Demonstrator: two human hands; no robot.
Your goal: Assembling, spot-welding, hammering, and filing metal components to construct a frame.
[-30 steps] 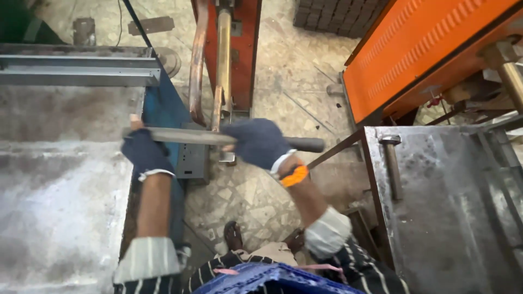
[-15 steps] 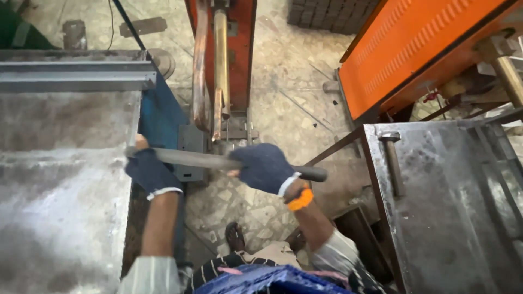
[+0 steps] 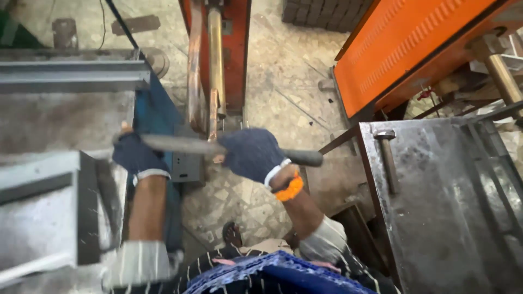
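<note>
- I see the left hand (image 3: pixel 136 155), dark-gloved, clenched around one end of the grey metal bar (image 3: pixel 182 145).
- Right hand (image 3: pixel 251 153) grips its middle; bar near horizontal, before the orange press column (image 3: pixel 218 60).

orange machine panel (image 3: pixel 414 49), grey steel table (image 3: pixel 452 218), stacked dark bricks (image 3: pixel 321 13).
</note>
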